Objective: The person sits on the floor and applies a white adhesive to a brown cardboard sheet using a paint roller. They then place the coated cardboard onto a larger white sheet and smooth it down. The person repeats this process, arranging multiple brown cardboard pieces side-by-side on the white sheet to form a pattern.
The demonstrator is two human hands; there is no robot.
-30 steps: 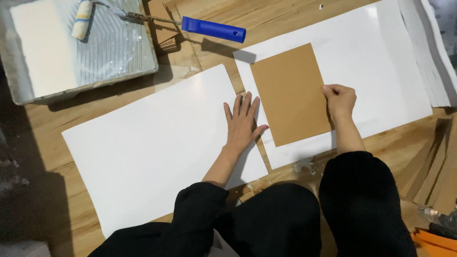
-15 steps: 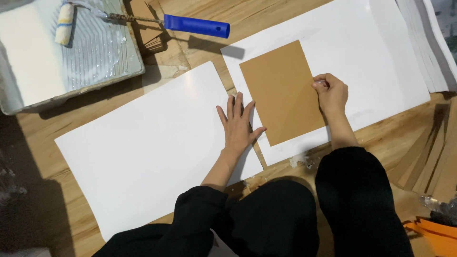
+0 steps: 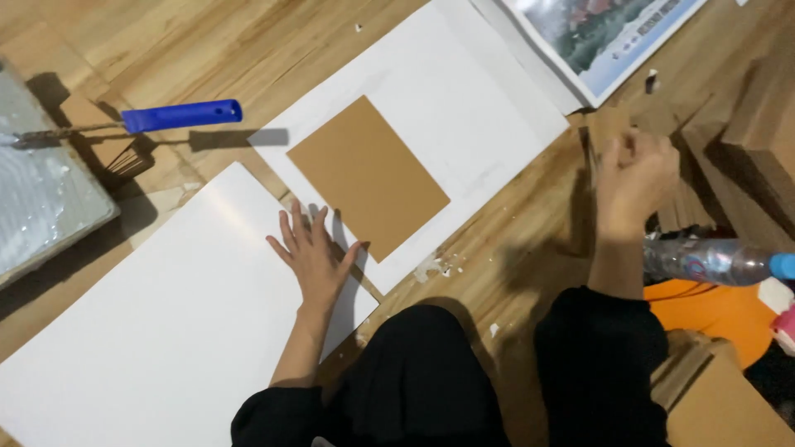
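Fingers of the left hand [image 3: 315, 258] spread flat at the white sheet's [image 3: 166, 331] edge; right hand [image 3: 633, 178] blurred, fingers unreadable.

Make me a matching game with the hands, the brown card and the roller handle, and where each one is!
Things:
1. left hand
2. right hand
3. brown card
4. blue roller handle

Places:
A. on the bare wooden floor, beside the tray
B. flat on the near white sheet
C. raised over the stack of cardboard pieces
D. lying on the far white sheet

Pairs: 1-B, 2-C, 3-D, 4-A
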